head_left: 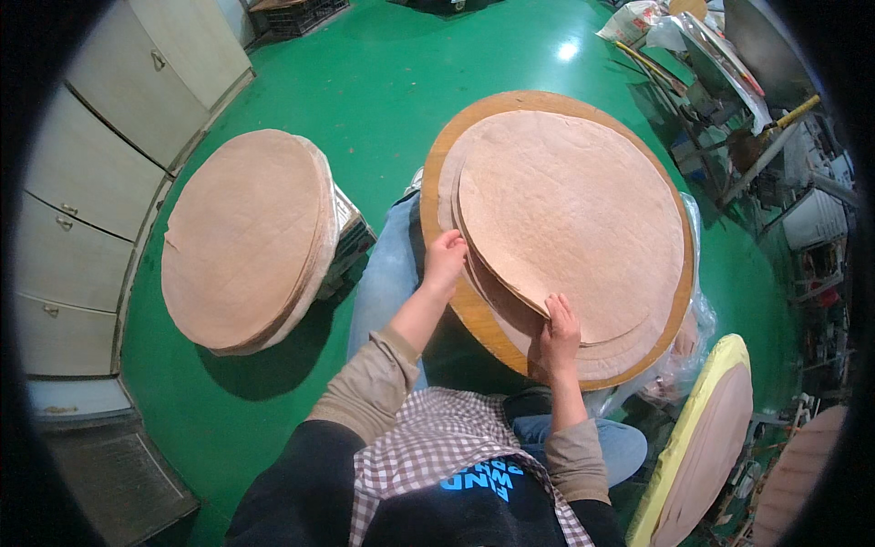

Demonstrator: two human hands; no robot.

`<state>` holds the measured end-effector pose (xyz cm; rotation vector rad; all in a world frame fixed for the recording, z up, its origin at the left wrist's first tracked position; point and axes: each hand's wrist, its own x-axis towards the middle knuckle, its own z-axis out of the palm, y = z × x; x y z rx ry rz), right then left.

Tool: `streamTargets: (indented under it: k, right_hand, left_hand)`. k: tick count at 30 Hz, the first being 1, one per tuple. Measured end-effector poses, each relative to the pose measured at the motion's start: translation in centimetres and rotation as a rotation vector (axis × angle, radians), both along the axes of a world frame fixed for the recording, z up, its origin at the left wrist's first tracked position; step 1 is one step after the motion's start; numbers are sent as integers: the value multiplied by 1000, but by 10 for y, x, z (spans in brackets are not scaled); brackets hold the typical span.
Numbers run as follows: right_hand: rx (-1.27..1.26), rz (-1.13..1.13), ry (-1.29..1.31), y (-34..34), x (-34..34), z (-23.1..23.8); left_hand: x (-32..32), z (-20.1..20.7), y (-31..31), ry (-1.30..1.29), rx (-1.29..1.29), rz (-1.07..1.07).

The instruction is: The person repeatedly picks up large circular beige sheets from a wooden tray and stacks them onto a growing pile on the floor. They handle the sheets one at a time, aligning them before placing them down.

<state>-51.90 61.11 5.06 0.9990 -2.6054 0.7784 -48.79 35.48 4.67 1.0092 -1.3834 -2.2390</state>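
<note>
While the top flatbread-like sheet [579, 210] lies stacked on a round wooden board [483, 324], left hand [444, 262] pinches its rim; right hand [560, 335] fingers its near edge, grip unclear. Probably light, limp, tearable; best held by rim, hands apart.

Workshop, stacked round sheets [574, 210], green floor [392, 82]

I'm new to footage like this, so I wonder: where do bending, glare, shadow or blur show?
Head view: the fisheye lens bends the pale cabinets near the dark rim; head view: glare makes a white spot on the green floor, upper right; head view: a dark shadow lies below the left stack of round sheets; head view: left hand and right hand show little blur.
</note>
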Motion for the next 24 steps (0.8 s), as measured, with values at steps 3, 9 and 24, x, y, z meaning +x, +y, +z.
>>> streamTargets:
  k: [3, 9, 24]
  right_hand:
    - [-19, -20, -30, 5, 0, -5]
    - [-63, -3, -32, -2, 4, -5]
    - [-56, -20, -71, -18, 7, -5]
  left_hand:
    - [-3, -10, 6, -11, -149, -16]
    - [-5, -21, 4, -66, -286, -65]
    - [14, -14, 43, 100, 339, -250]
